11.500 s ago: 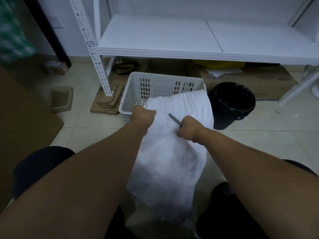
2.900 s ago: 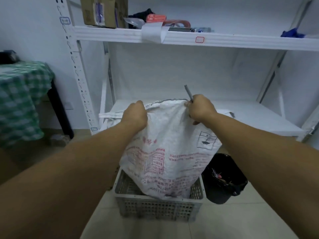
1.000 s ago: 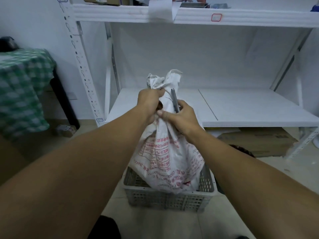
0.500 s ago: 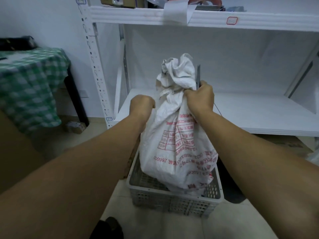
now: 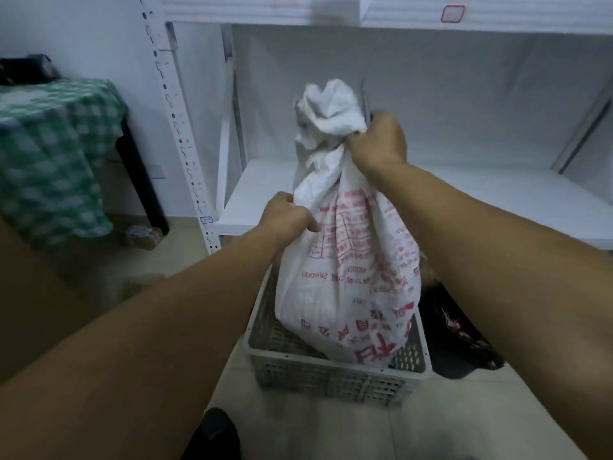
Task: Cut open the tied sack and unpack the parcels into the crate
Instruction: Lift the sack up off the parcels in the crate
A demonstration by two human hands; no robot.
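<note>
Right hand (image 5: 381,139): closed tight round the gathered neck of the sack (image 5: 348,277), with a thin blade (image 5: 365,97) standing up out of the same fist beside the bunched white top. Left hand (image 5: 287,212): lower and nearer to us, pinching a fold of cloth on the sack's shoulder, fingers curled shut on it. Below both hands: the sack hangs full and rounded, printed in red, its bottom lowered into the grey perforated crate (image 5: 331,376) on the floor; whether it rests on the crate base or still hangs clear we cannot tell. The parcels are hidden inside the sack. Beyond the right hand: a white shelf (image 5: 497,194) behind and level with the neck; below that hand, just beside the crate, a black bin (image 5: 457,330). Risks we judge from here: the blade shares a grip with bunched cloth, so a shift of the fist could nick the fingers or slice the sack lower than meant; most of the load seems to hang from one hand, and a slipping neck would let it drop sideways against the crate rim; a tilted sack could spill parcels towards the bin rather than into the crate.
</note>
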